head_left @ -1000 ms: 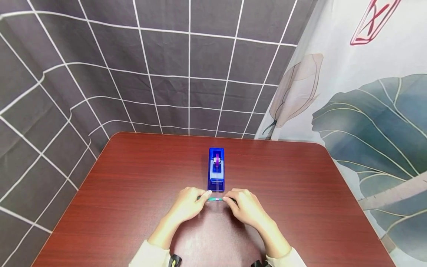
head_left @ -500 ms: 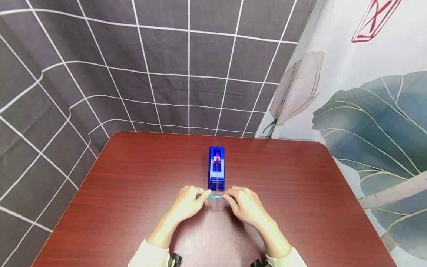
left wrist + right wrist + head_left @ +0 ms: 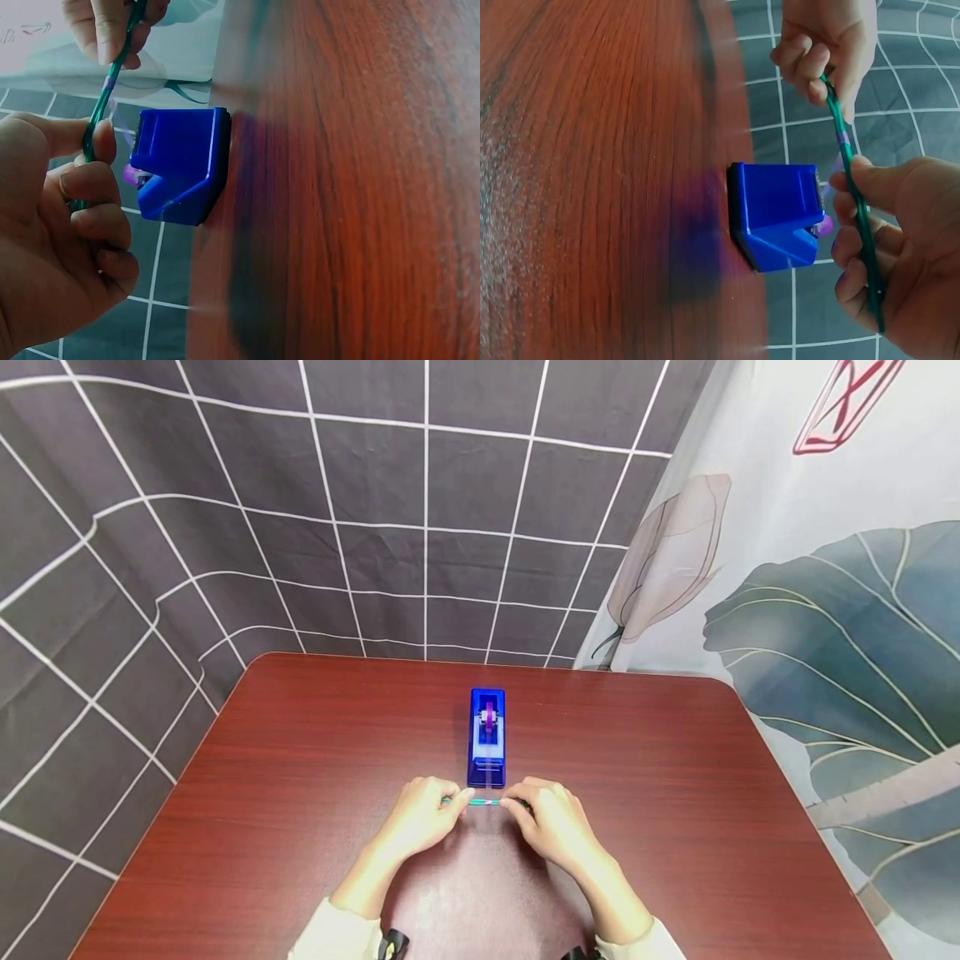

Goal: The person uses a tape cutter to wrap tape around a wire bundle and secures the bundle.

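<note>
A thin green cord, which looks like several strands side by side, is stretched between both hands. My left hand pinches one end between thumb and curled fingers. At the other end, my right hand grips it, and a tail of cord lies across that palm in the right wrist view. A purple band wraps the cord between the hands. Just beyond stands a blue tape dispenser holding a purple-cored roll. From its front, a sheer strip of tape reaches toward the cord.
The hands and dispenser are over a reddish-brown wooden table. Behind its far edge hangs a dark grey curtain with a white grid. A pale curtain with leaf prints hangs along the right side.
</note>
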Demonstrator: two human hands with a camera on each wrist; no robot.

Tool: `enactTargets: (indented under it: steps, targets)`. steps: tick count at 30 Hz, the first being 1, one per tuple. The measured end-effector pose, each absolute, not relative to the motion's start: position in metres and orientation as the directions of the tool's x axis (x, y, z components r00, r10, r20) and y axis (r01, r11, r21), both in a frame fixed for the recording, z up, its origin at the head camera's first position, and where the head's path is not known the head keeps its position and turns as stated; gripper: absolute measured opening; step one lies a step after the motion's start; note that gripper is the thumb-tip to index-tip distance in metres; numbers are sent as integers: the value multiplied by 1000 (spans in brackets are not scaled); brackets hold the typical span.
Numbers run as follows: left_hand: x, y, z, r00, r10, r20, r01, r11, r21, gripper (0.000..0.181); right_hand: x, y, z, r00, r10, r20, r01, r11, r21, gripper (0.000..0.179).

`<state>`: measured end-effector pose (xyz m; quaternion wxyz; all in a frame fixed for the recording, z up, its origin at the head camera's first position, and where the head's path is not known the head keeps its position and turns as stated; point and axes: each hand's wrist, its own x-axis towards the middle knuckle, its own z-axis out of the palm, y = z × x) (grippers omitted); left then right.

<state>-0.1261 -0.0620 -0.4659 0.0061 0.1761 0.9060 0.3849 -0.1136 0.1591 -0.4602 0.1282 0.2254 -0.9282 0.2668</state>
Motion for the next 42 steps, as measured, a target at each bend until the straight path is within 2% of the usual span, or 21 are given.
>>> enactTargets:
  steps: [11, 14, 28, 42]
  targets:
    - [-126, -61, -470, -941, 322, 104, 301, 655, 693, 43, -114, 159, -459, -897, -350, 269, -440, 749, -495, 2]
    - [-126, -61, -471, -941, 321, 107, 304, 660, 687, 44, -114, 158, -458, -897, -360, 255, -441, 748, -496, 8]
    - [-126, -61, -471, -938, 322, 128, 320, 662, 678, 43, -114, 158, -462, -905, -317, 284, -419, 780, -465, 6]
    - [-125, -61, -475, -939, 310, 148, 324, 659, 679, 25, -116, 158, -463, -911, -308, 274, -407, 780, -476, 4]
